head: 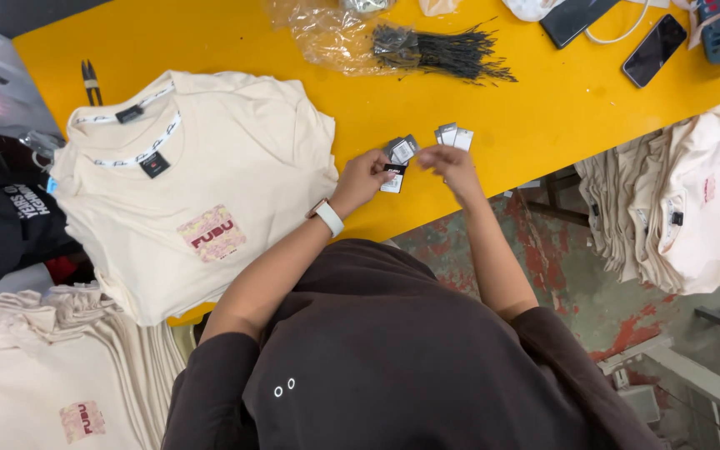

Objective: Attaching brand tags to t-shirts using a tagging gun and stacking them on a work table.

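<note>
Head view, looking down over a yellow table. Left hand with fingers curled around a small fan of hang tags, dark and pale cards held at the table's near edge; white wristband on the same arm. Right hand just beside the left, fingertips pinched at the edge of the same bundle; whether a single tag is gripped between them, not clear. Second small group of pale tags directly above the right hand, touching or just behind its fingers.

Left of the hands: cream T-shirt spread flat on the table, collar toward the far side, small pink printed patch on its front. Lower left: stack of folded cream shirts below table level. Right, beyond the table edge: further pile of cream shirts hanging on a lower stand.

Far side of the table: bundle of black string loops lying partly on a clear plastic bag; two dark phones near the right corner; small black cutters near the left corner, well apart from the hands.
</note>
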